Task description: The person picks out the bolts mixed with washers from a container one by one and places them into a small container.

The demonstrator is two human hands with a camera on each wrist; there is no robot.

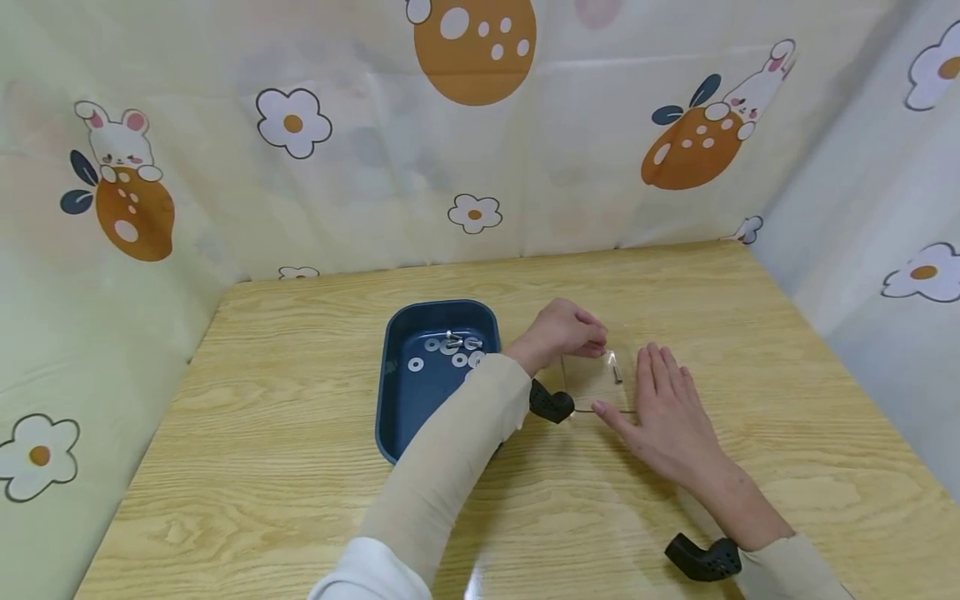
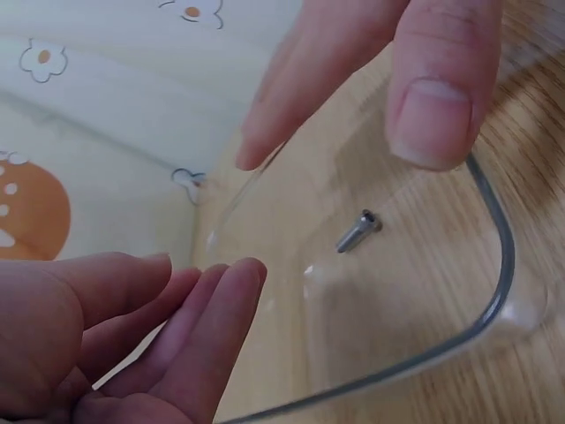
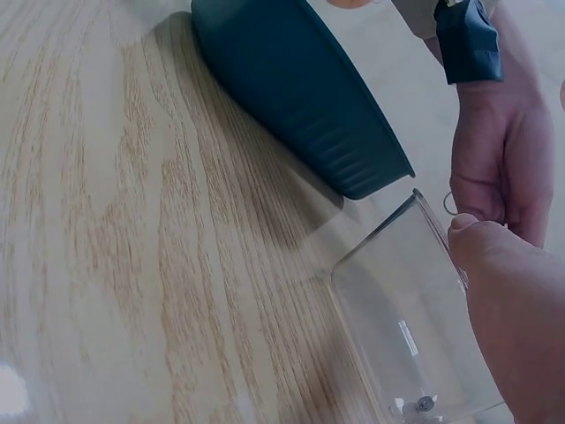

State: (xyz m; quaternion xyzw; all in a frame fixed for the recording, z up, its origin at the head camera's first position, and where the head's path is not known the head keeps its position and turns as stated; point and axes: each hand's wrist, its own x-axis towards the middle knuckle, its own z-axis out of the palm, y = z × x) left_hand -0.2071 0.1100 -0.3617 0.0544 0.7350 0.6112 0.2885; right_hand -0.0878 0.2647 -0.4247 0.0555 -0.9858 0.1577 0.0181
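A small clear plastic box (image 1: 592, 387) stands on the table, with one metal screw (image 2: 359, 231) lying inside it. My left hand (image 1: 562, 333) is over the far left corner of the box, fingers curled together. A thin round edge, seemingly a washer (image 3: 449, 204), shows at its fingertips in the right wrist view; most of it is hidden. My right hand (image 1: 671, 417) lies along the right side of the box with its fingers straight. Its thumb reaches the near rim.
Left of the box is a dark blue tray (image 1: 384, 400) holding several pale washers (image 1: 416, 364) and a few metal screws (image 1: 453, 340). My left forearm crosses over the tray's right side. A patterned curtain (image 1: 375, 183) hangs behind the wooden table (image 1: 262, 417).
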